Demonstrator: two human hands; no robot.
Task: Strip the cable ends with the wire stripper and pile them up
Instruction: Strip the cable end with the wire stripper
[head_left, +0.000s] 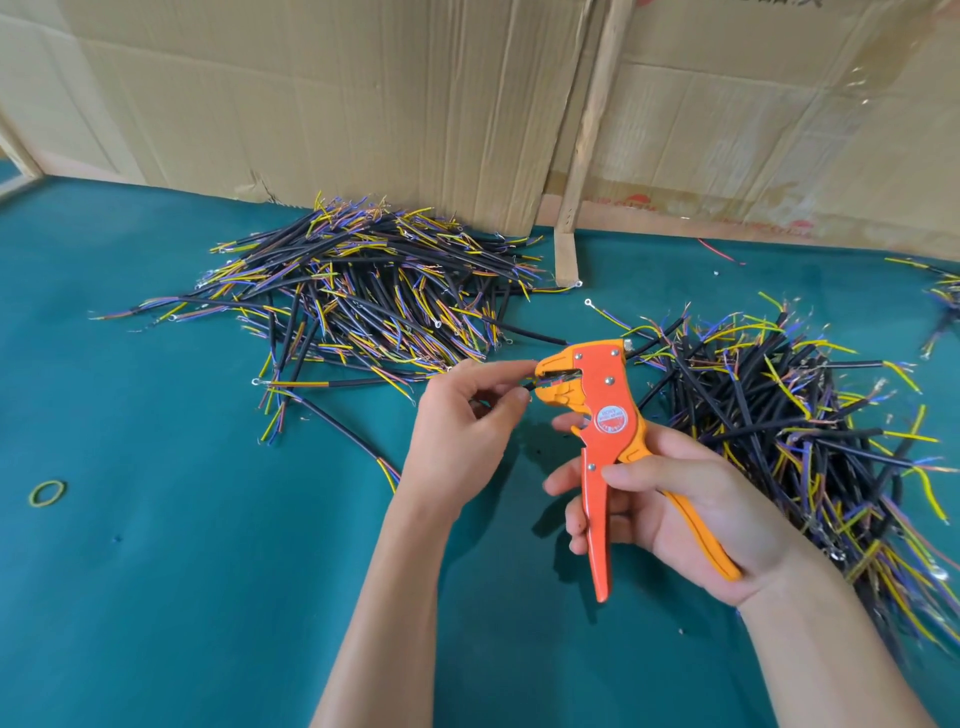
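Observation:
My right hand (696, 499) grips the handles of an orange and yellow wire stripper (605, 415), jaws pointing left. My left hand (462, 415) pinches a short black cable (531, 387) whose end sits in the stripper's jaws; most of the cable is hidden by my fingers. A pile of black cables with yellow, blue and brown wire ends (363, 291) lies on the teal table at the back left. A second, similar pile (795, 426) lies to the right, behind and beside my right hand.
A cardboard wall (363, 104) and a wooden post (571, 208) stand behind the piles. A yellow-green rubber band (47, 492) lies on the teal table (182, 571) at the left. A loose red wire (719, 252) and more cables (940, 296) lie far right.

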